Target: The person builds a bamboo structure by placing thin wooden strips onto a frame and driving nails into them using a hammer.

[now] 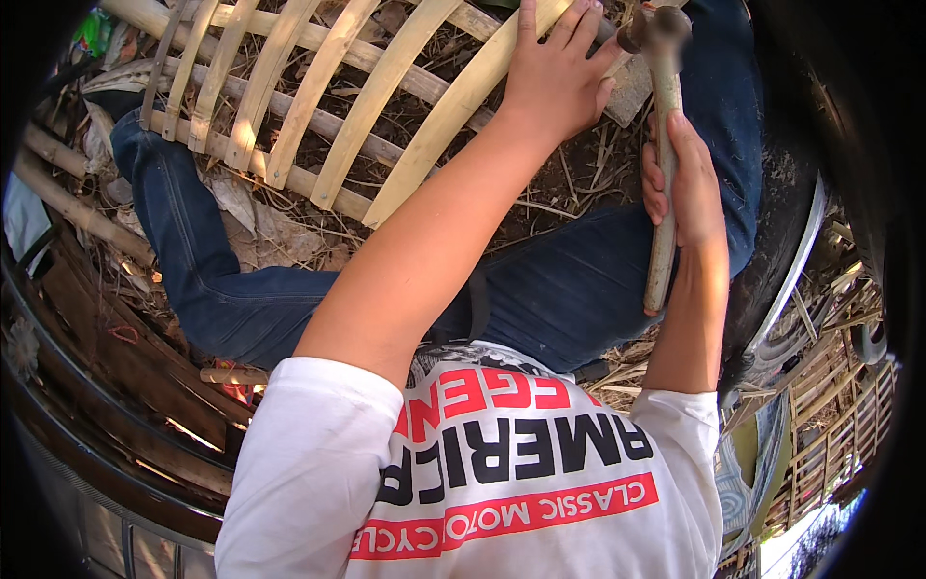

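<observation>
My left hand (555,77) lies across the upper end of a pale bamboo slat (453,116), its fingers spread and the thumb apart. This slat is the rightmost of several curved ones in a bamboo frame (318,111), laid over round bamboo poles. In my right hand (687,183) is a hammer (662,106), gripped around its worn wooden handle. The hammer stands nearly upright in the view, its head (656,29) just right of my left fingertips. Whether anything small sits under my left fingertips is hidden.
My legs in blue jeans (569,280) are bent around the work. A grey block (632,92) lies beside my left thumb. Dry straw and scraps cover the ground. Bamboo poles (82,207) lie at left; a dark tyre-like curve (786,251) and slatted bamboo panel (839,425) stand at right.
</observation>
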`<state>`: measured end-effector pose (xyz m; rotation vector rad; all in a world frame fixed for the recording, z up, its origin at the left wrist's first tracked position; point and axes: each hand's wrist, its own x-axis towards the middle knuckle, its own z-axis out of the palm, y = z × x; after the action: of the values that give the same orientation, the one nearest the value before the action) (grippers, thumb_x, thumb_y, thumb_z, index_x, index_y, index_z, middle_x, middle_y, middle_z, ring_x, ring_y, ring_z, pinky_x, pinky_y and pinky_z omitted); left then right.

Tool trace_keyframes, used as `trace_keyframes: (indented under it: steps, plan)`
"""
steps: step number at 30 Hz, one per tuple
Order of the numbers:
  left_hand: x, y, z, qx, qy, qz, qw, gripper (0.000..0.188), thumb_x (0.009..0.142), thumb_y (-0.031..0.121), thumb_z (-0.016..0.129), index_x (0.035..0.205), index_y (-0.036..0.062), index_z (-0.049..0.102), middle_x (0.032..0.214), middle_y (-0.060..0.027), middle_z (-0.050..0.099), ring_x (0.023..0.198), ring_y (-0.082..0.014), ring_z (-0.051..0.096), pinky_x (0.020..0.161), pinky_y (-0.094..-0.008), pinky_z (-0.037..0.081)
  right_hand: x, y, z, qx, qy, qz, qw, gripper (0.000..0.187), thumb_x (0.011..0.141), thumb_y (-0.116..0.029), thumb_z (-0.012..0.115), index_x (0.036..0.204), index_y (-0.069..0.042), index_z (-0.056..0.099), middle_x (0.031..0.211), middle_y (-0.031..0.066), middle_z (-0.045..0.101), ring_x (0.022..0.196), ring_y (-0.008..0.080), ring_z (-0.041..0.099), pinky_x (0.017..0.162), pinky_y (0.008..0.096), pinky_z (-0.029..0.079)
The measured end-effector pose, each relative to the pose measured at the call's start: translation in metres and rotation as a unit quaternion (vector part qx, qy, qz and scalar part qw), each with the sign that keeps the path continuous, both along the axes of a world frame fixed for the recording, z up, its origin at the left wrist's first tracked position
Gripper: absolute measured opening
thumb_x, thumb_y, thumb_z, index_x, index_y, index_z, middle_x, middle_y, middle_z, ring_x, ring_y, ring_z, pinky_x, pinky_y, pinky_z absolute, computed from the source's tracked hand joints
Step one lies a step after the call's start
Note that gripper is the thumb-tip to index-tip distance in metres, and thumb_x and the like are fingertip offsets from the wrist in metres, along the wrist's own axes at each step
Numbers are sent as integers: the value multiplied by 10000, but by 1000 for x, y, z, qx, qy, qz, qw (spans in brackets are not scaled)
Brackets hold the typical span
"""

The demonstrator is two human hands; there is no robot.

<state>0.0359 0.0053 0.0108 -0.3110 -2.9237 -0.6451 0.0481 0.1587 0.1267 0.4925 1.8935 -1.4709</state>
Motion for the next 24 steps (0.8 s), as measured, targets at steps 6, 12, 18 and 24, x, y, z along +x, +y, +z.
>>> trace_keyframes:
  steps: [6,12,18,24]
  plan:
    - [7,4,-2,27,21,2,999,590,874,310,619,1418,118,493,1478,-193,435,1427,-301,335,1148,-655,186,2,5,4,-34,19,-17,999,398,1055,-429,395,1019,-46,496,575,-11,402,367,68,356,334,227,306]
    - [5,5,1,51,54,4,997,549,871,308,624,1377,119,527,1473,-191,445,1404,-302,375,1144,-651,204,8,10,16,-99,24,-58,993,459,1047,-457,396,1049,-10,500,572,-7,405,364,59,351,327,221,304]
    - [11,7,0,-148,60,31,987,574,891,290,593,1427,121,476,1467,-189,450,1407,-304,367,1145,-643,208,9,4,19,-42,19,-52,998,457,1041,-464,413,1045,-21,522,563,-2,412,355,70,346,326,223,302]
    - [9,2,-1,59,38,3,998,620,891,293,597,1468,131,435,1479,-199,431,1417,-314,353,1141,-636,220,8,5,25,-2,26,-42,999,458,1034,-454,438,1112,-11,522,553,-2,402,355,73,348,329,223,307]
